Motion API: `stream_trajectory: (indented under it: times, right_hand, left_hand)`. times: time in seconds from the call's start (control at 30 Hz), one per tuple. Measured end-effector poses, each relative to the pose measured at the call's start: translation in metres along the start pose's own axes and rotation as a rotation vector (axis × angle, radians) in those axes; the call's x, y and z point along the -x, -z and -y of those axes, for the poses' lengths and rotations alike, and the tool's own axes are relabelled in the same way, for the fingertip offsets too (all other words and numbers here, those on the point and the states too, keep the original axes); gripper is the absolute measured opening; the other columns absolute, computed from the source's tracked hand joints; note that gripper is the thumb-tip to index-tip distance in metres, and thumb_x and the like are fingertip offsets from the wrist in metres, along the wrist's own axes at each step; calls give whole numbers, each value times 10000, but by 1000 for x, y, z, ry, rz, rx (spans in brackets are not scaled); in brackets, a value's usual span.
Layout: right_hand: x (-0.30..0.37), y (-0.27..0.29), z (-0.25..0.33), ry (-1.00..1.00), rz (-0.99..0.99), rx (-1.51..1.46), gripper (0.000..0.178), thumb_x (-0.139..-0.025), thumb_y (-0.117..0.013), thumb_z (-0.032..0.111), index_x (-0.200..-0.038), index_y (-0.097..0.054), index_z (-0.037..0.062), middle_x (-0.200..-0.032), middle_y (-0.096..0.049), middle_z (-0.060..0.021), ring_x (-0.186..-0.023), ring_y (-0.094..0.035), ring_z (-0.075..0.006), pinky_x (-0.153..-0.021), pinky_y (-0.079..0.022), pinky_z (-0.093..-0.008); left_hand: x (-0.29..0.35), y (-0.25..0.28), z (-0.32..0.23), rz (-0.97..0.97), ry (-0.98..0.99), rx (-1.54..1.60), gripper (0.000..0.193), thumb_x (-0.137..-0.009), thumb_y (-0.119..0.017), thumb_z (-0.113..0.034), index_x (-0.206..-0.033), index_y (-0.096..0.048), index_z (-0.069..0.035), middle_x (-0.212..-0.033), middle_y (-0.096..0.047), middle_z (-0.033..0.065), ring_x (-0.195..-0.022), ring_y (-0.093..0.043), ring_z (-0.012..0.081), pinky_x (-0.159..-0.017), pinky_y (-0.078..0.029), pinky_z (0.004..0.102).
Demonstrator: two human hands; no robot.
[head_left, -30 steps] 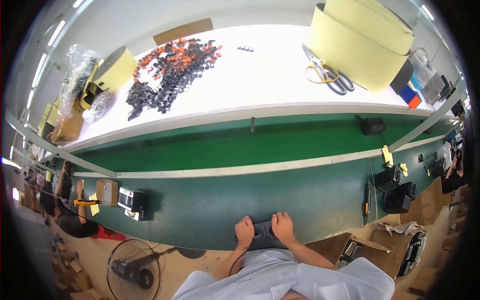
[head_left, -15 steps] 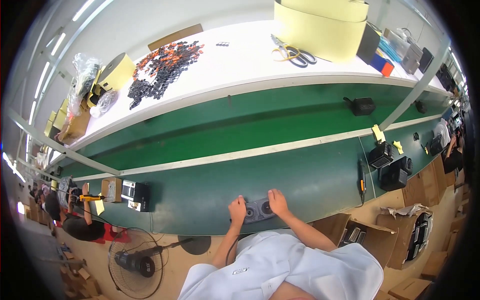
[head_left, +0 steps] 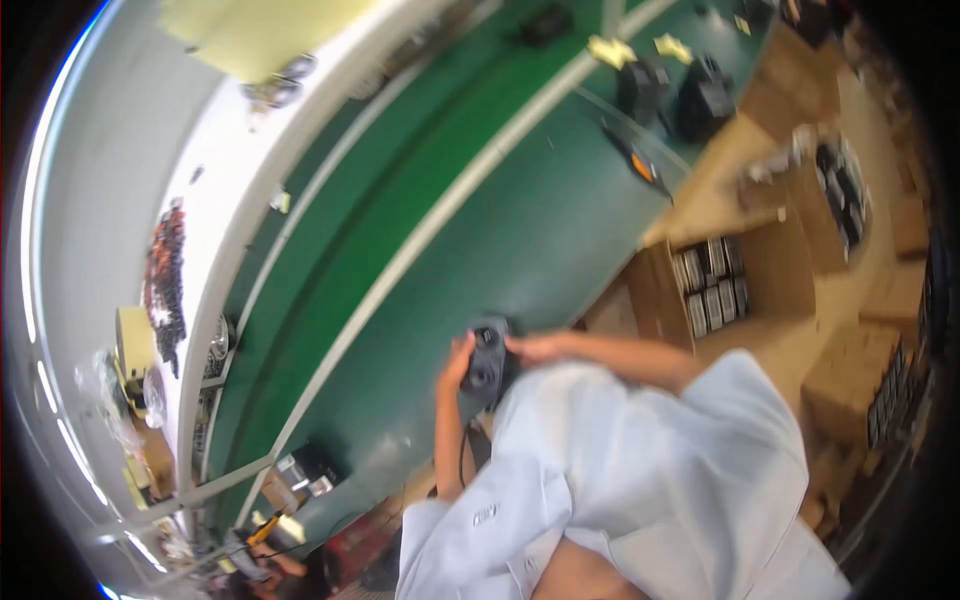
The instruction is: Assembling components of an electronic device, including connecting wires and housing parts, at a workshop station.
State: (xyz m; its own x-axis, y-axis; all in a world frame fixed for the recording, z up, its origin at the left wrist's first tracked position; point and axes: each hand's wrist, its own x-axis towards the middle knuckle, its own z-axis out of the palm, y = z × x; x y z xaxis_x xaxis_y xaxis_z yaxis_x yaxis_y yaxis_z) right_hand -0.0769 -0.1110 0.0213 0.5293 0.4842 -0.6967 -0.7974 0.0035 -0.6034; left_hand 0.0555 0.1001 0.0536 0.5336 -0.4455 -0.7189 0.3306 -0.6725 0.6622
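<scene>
A dark grey speaker panel (head_left: pixel 484 380) with round speaker cones rests at the near edge of the green bench, close to my body. My left hand (head_left: pixel 458 360) is closed on its left side. At its right side is my right hand (head_left: pixel 532 348), fingers closed against the panel's edge. The picture is smeared by motion, so single fingers are hard to make out. A black cable (head_left: pixel 464 452) hangs beside my left forearm.
On the bench (head_left: pixel 420 330), a black-and-silver device (head_left: pixel 308 470) stands left; an orange-handled tool (head_left: pixel 642 166) and black speaker boxes (head_left: pixel 704 100) lie right. An open carton (head_left: pixel 780 265) holds several packed units. The white shelf (head_left: pixel 205 215) carries small black and orange parts (head_left: pixel 166 285).
My view has swung to the right and tilted, so the bench now runs diagonally. The speaker panel has turned from lying crosswise to nearly upright in the picture, still between both hands.
</scene>
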Motion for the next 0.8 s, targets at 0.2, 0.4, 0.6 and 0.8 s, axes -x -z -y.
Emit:
stream_trajectory:
  times: [0.2, 0.4, 0.6, 0.8]
  right_hand:
    - [-16, -9, 13, 96, -11, -395, 841, -982, -444, 643, -1477, -355, -30, -1437, -462, -270, -1349, -445, -390, -1138, -351, -487]
    - [-1, 0, 1, 321, 51, -621, 655, -898, -689, 556, -1239, -513, 26, -1095, -610, -74, -942, -575, -149, -840, -472, -307]
    - [-24, -3, -2, 330, 4, -376, 641, -959, -575, 577, -1234, -547, -1, -1069, -638, -122, -964, -626, -202, -887, -506, -347]
    - [-28, 5, -7, 379, -98, -484, 566, -1071, -352, 474, -1258, -503, -38, -1100, -659, -268, -853, -715, -336, -725, -609, -426]
  left_hand:
    - [-12, -1, 36, 27, 64, 601, 895, -958, -598, -511, -1568, -174, -13, -1573, -326, 126, -1416, -362, 250, -1144, -342, 400]
    - [33, -17, 26, 72, 19, 662, 913, -933, -688, -182, -1593, -62, -121, -1525, -369, 116, -1376, -423, 290, -1131, -379, 454]
    - [56, -35, 30, -139, -32, 803, 869, -889, -647, -91, -1586, -129, -124, -1496, -391, 140, -1327, -468, 288, -1122, -391, 415]
    - [48, 22, 1, -516, -278, 472, 975, -799, -738, -53, -1583, -158, -78, -1519, -362, 180, -1322, -464, 303, -1112, -364, 413]
